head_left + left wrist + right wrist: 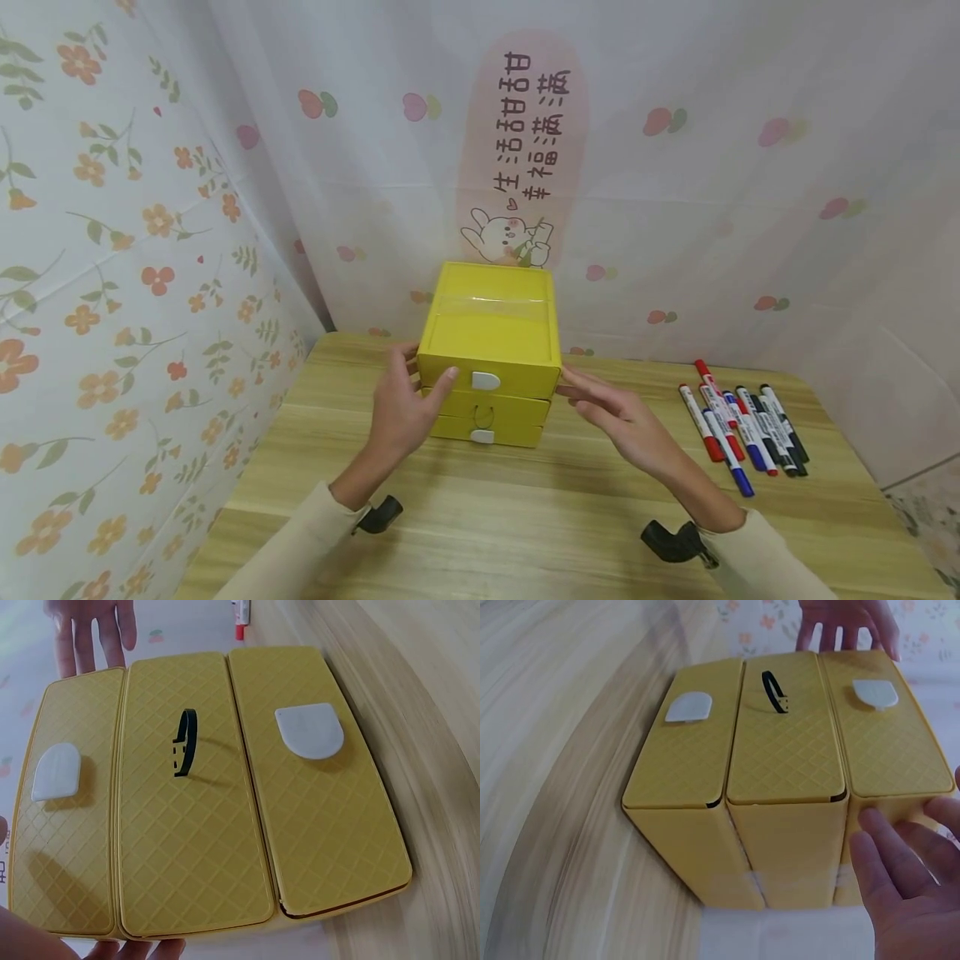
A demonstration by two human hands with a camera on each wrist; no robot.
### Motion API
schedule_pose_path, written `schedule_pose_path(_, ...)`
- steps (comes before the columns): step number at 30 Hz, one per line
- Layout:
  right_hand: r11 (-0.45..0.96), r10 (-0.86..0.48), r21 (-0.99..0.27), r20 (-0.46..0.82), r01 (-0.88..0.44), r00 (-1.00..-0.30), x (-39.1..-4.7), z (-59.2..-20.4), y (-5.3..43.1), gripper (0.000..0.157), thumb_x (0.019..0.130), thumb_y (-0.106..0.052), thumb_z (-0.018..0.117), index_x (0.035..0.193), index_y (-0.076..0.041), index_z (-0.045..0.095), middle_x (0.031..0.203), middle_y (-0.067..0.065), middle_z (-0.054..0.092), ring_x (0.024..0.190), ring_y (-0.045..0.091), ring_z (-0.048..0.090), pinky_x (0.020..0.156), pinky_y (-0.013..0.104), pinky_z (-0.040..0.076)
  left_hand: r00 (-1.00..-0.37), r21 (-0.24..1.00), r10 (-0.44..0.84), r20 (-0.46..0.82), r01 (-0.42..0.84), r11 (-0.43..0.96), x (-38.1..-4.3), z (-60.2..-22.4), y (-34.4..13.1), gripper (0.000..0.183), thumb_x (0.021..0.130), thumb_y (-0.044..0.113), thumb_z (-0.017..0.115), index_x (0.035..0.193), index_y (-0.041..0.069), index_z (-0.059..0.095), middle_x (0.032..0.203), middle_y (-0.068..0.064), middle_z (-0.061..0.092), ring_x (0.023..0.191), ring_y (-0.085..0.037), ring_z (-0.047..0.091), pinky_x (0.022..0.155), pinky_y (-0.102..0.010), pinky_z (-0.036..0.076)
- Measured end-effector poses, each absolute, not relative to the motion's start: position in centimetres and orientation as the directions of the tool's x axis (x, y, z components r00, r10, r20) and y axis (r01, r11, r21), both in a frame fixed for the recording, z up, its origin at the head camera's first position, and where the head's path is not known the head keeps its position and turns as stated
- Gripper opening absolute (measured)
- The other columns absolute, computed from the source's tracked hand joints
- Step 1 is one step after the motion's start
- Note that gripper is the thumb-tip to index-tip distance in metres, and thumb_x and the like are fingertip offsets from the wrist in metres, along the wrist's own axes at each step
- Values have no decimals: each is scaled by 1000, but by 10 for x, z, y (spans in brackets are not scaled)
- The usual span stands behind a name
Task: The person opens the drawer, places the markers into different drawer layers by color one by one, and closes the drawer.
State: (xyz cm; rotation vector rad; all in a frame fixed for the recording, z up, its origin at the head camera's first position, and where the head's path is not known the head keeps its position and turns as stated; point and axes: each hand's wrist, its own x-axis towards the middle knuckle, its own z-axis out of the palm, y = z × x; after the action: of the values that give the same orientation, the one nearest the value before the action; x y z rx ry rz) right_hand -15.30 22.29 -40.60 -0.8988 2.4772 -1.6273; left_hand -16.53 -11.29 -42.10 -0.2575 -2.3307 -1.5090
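A yellow three-drawer storage box (487, 333) stands on the table near the back curtain. The top and bottom drawers carry white tab handles (310, 731); a dark strap loop (186, 742) is on the middle drawer. At the box's left side is my left hand (401, 408), fingers along the upper side and thumb close by the front edge. My right hand (626, 425) has its extended fingertips against the upper right side. All three drawers sit in the box, with narrow dark gaps at some edges. Clear tape (491, 308) crosses the top.
Several red, blue and black markers (742, 429) lie grouped on the right of the wooden table (480, 517). A printed curtain (675, 183) hangs behind the table, and a floral one (112, 292) runs along the left.
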Motion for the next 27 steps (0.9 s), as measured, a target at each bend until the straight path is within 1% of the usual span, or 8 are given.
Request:
schedule_pose_path(6, 277, -482, -840, 298, -466, -824, -151, -405, 230, 52, 115, 1, 49, 167, -9, 49, 165, 17, 53, 140, 22, 63, 109, 24, 52, -919, 850, -20, 395, 356, 389, -167, -422, -106, 66, 104, 30, 78, 151, -1, 43, 152, -27, 56, 133, -48, 64, 98, -58, 61)
schedule_pose_path(10, 264, -488, -838, 311, -478, -816, -150, -404, 236, 52, 116, 1, 48, 167, -8, 49, 166, 18, 51, 139, 13, 62, 109, 24, 52, -917, 848, -14, 398, 362, 387, -167, -422, -100, 64, 105, 29, 77, 150, -2, 44, 151, -28, 56, 132, -48, 65, 98, -59, 61)
schedule_pose_path(16, 254, -474, -843, 318, -474, -821, -148, -405, 245, 51, 116, 3, 46, 166, -5, 48, 167, 23, 47, 139, 12, 63, 109, 23, 52, -913, 838, 0, 408, 374, 397, -167, -425, -92, 62, 105, 28, 76, 149, -2, 45, 146, -27, 59, 128, -46, 67, 98, -58, 62)
schedule_pose_path(20, 258, -452, -848, 318, -463, -834, -147, -406, 249, 50, 116, 3, 46, 165, -5, 50, 168, 24, 46, 138, 10, 63, 108, 23, 52, -910, 827, 5, 415, 379, 415, -167, -426, -88, 63, 104, 27, 77, 149, -1, 45, 145, -27, 59, 127, -46, 67, 97, -57, 62)
schedule_pose_path(22, 263, -445, -843, 325, -469, -834, -147, -406, 251, 49, 116, 2, 47, 165, -5, 50, 167, 23, 47, 137, 9, 63, 107, 22, 52, -909, 825, 7, 418, 382, 417, -167, -426, -85, 63, 103, 26, 78, 150, -1, 45, 144, -26, 59, 127, -46, 67, 97, -57, 62)
schedule_pose_path(27, 279, -433, -838, 325, -468, -841, -148, -404, 257, 49, 116, 2, 48, 164, -5, 51, 165, 23, 50, 137, 12, 64, 107, 22, 53, -900, 811, 24, 436, 404, 423, -169, -428, -79, 63, 103, 25, 79, 149, -1, 45, 142, -26, 60, 126, -45, 68, 96, -55, 63)
